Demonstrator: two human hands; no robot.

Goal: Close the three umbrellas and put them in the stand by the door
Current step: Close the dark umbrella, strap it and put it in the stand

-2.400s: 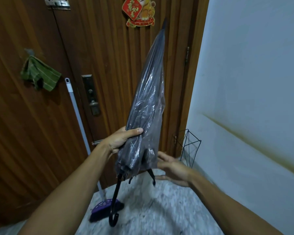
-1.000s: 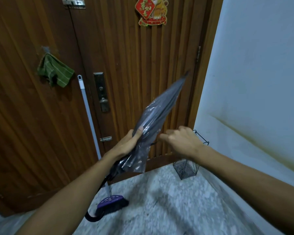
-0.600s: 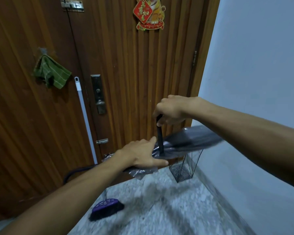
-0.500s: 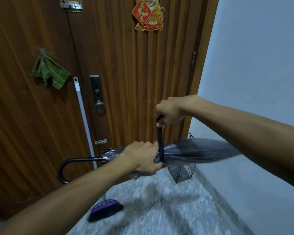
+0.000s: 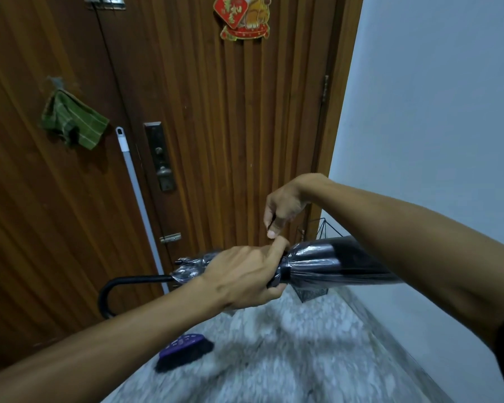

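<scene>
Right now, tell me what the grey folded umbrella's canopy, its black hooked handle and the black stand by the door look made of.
Grey folded umbrella canopy: glossy, crinkled, apparently translucent plastic film. Black hooked handle: smooth, dull sheen, plastic or coated metal; unclear. Black stand: thin wire frame, probably painted metal.

A home entryway, it seems: a ribbed wooden door (image 5: 221,135) with a metal lock plate (image 5: 159,155) bears a red festive decoration (image 5: 242,17). A green cloth (image 5: 72,122) hangs nearby (a broom (image 5: 146,228) leans beside it) above the blurred marble-patterned floor (image 5: 288,353).
</scene>
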